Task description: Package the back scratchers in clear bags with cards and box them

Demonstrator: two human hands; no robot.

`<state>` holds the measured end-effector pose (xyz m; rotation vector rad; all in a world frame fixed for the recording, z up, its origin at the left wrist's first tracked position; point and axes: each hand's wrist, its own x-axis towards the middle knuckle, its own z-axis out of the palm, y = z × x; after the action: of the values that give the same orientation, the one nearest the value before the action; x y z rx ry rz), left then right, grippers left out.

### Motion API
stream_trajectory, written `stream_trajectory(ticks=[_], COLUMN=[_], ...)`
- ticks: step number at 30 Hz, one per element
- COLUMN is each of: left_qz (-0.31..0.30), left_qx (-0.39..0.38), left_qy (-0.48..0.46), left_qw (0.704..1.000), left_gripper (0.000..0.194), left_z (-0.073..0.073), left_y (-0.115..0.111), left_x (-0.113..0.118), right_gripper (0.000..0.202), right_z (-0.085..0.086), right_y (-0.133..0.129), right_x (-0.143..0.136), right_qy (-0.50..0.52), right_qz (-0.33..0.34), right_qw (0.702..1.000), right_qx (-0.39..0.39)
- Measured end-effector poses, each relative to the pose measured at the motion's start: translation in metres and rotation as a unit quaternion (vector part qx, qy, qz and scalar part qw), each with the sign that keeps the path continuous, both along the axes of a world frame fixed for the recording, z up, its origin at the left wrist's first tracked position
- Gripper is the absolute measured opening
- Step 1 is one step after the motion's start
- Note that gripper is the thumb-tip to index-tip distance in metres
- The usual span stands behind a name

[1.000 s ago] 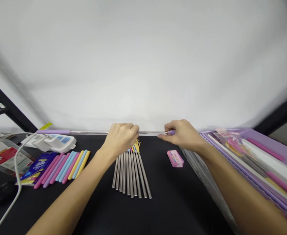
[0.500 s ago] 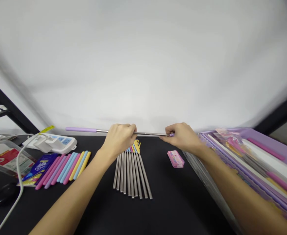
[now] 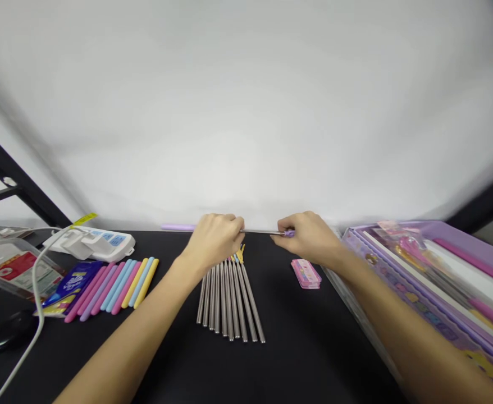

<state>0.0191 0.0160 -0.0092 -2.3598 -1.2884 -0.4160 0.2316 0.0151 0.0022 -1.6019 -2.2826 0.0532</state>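
"So, first entry: the item in hand?"

"Rod (image 3: 261, 231), one. Slim, metal, purple grip (image 3: 178, 227) at its left end, purple tip (image 3: 288, 233) at its right. Lies crosswise beyond the far end of the tubes (image 3: 229, 297), roughly level. Contact with the wall (image 3: 246, 112) behind: cannot tell."

"State of the hands?"

"Left hand (image 3: 219, 238): closed, fingers curled over the rod, just beyond the tubes and hiding some of their far ends. Right hand (image 3: 305, 235): closed, pinching the rod at its tip, beyond the tubes and to their right. Bare metal shows between the two."

"The tubes themselves?"

"One set, metal, side by side in a fan on the black desk (image 3: 305, 348), near ends spread, far ends gathered. Yellow pieces visible at the far end."

"Right of the tubes?"

"Cards (image 3: 306, 274), pink, one small stack, near. Bin (image 3: 474, 233), purple, well apart, filled with packs and sticks."

"And left?"

"Handles (image 3: 115, 286), one row: pink, purple, blue, yellow. Farther left of the tubes: packet (image 3: 72, 283), blue, just beside the handles; power strip (image 3: 115, 242), white, plugs fitted; cable (image 3: 36, 280), white; clear box (image 3: 14, 264), red label; mouse (image 3: 13, 331), black."
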Motion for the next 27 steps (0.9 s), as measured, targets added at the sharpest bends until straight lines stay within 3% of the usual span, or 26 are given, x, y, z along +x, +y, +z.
stream_trajectory(ticks=[4, 7, 11, 15, 27], left_qz=[0.08, 0.073, 0.061, 0.064, -0.009], left_qx=[0.031, 0.0, -0.037, -0.041, -0.059], left_qy=[-0.005, -0.003, -0.024, -0.047, -0.054], left_qw=[0.996, 0.997, 0.997, 0.996, 0.997], left_gripper=[0.022, 0.019, 0.018, 0.018, 0.019], left_z=[0.01, 0.004, -0.007, -0.01, -0.017], left_y=[0.007, 0.008, 0.006, 0.006, -0.011], left_x=[-0.027, -0.032, -0.025, -0.023, 0.013], right_gripper=[0.025, 0.022, 0.018, 0.015, 0.016], right_z=[0.0, 0.0, 0.0, 0.005, -0.004], right_y=[0.007, 0.007, 0.003, -0.002, -0.015], right_x=[0.023, 0.024, 0.014, 0.012, -0.018], right_qy=[-0.001, -0.016, -0.045, -0.068, -0.068], right_qz=[-0.014, -0.022, -0.055, -0.071, -0.037], right_qw=[1.0, 1.0, 0.997, 0.995, 0.997], right_qx=[0.0, -0.006, -0.003, 0.006, 0.03])
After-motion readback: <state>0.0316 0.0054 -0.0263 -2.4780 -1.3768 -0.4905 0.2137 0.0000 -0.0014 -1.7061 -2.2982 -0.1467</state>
